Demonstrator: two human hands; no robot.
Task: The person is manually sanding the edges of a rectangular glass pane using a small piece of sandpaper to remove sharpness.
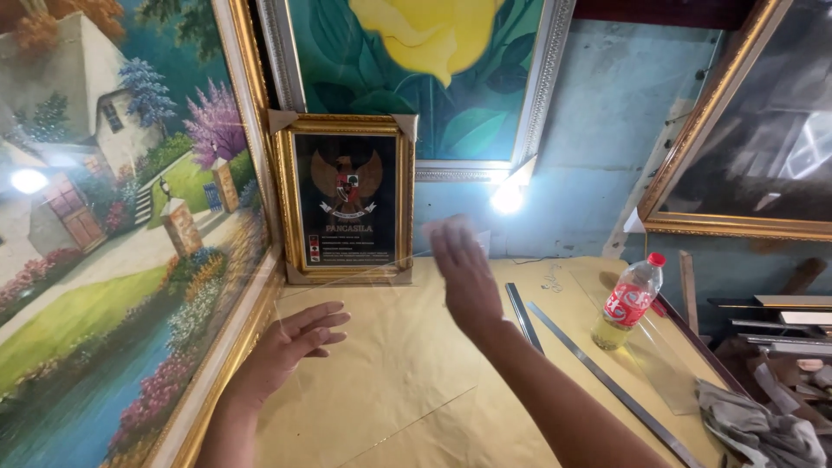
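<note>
A clear glass sheet (381,347) is lying flat on the yellow-covered counter (416,425), its long axis running left to right, its far edge lying just before the small gold-framed plaque (345,198) that is leaning upright against the wall. The left hand (290,342) is pressing on the sheet, fingers spread, grasping nothing. The right hand (464,273) is hovering above it, open and blurred. A plastic bottle (628,302) with red label and cap is standing upright to the right, beside two metal straightedges (563,342).

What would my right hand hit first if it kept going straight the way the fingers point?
Likely the small gold-framed emblem picture leaning upright at the table's back. The right hand points up and away toward it; depth is unclear, and a barely visible glass sheet may be nearer.
</note>
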